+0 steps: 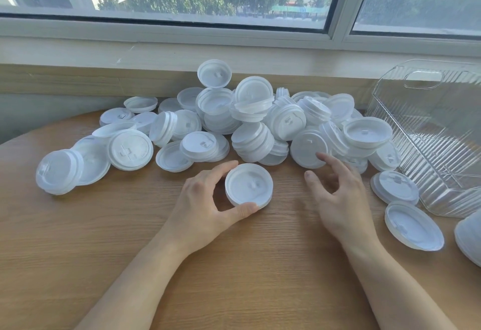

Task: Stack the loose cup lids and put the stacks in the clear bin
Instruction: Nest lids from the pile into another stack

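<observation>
A big heap of white cup lids (250, 121) covers the far half of the wooden table (234, 264). In front of it stands a short stack of lids (248, 185), which my left hand (205, 199) grips between forefinger and thumb. My right hand (338, 194) hovers to the right of that stack with fingers loosely spread and holds nothing; its fingertips reach toward a lid (307, 149) at the heap's edge. The clear ribbed bin (442, 126) stands at the right, tilted, with nothing visible inside.
More lids lie at the right near the bin: one (413, 225) flat on the table, another (394, 186) against the bin, a stack (468, 236) at the frame edge. A window sill (182, 51) runs behind the heap.
</observation>
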Demonstrator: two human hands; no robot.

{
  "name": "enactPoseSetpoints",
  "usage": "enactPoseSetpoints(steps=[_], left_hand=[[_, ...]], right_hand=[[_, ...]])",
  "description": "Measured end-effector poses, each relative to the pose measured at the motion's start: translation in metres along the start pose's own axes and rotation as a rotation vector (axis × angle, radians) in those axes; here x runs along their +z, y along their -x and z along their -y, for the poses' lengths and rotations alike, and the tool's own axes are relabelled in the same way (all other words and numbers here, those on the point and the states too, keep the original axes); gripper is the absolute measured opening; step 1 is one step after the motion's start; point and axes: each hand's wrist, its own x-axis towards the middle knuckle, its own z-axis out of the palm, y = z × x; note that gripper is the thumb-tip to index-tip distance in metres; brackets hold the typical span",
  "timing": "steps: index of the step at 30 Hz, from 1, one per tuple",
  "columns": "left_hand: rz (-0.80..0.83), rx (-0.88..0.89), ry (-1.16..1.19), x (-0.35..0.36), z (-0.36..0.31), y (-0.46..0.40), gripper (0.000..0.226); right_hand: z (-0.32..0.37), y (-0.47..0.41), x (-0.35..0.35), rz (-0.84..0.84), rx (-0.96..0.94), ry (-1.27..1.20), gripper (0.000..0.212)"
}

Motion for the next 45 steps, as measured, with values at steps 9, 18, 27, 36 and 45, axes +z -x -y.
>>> enactPoseSetpoints(steps=[9,18,27,36,45], left_hand=[[0.012,-0.011,-0.005,-0.001,-0.001,0.001,0.098],[0.029,0.008,-0.020,-0.002,-0.002,0.002,0.101],[0.006,0.070,-0.008,-0.002,-0.006,0.001,0.088],[0.013,0.049,0.030,-0.001,-0.004,0.001,0.101],[0.005,0.062,-0.001,-0.002,-0.006,0.002,0.086]], right_hand=[[0.009,0.003,0.001,-0.083,-0.115,-0.236,0.007],[0.020,0.016,0.005,0.067,-0.357,-0.283,0.024],[0.022,0.025,0.012,0.187,-0.657,-0.164,0.018],[0.021,0.024,0.009,0.255,-0.556,-0.190,0.026],[0.010,0.017,0.020,0.350,-0.406,0.015,0.057]])
